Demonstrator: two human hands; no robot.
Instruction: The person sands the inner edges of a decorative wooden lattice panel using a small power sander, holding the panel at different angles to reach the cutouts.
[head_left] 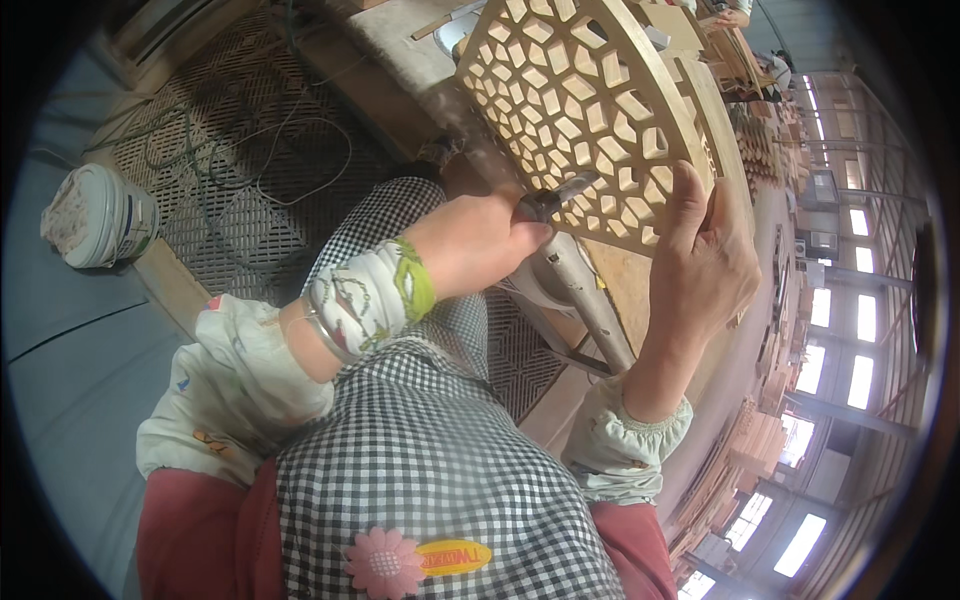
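Note:
A wooden lattice panel (583, 110), cut through with many small angular openings, stands tilted in front of me. My right hand (705, 255) is closed on its near right corner, thumb up and most fingers hidden. My left hand (470, 240) is closed around a short tool with a dark holder and a narrow flat blade (573, 189). The blade lies over the lower part of the lattice; whether it touches the wood I cannot tell. Both wrists wear patterned cloth sleeves, and a checked apron (420, 450) covers my lap.
A white bucket (125, 215) stands on the floor at left, near a slatted mat (230, 190) with loose cables (310, 120). A worn rail (585, 300) runs under the panel. Stacked timber (755, 440) lies at right. Another person's hand (733, 17) shows at the far top.

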